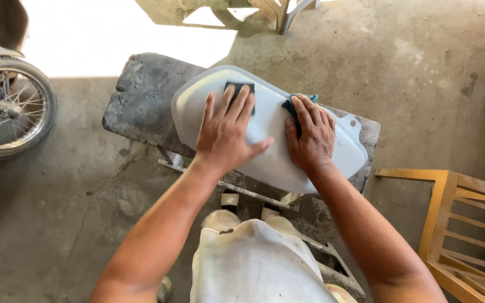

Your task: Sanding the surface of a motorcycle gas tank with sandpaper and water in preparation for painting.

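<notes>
On panel (270, 140), both hands flat

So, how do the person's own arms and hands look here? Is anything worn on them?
Both arms are bare along the whole visible length: no sleeves show. The left hand and the right hand have no gloves, and I see no rings, watch or bracelet. The fingers are spread flat. Below the arms, light, stained clothing is visible.
</notes>
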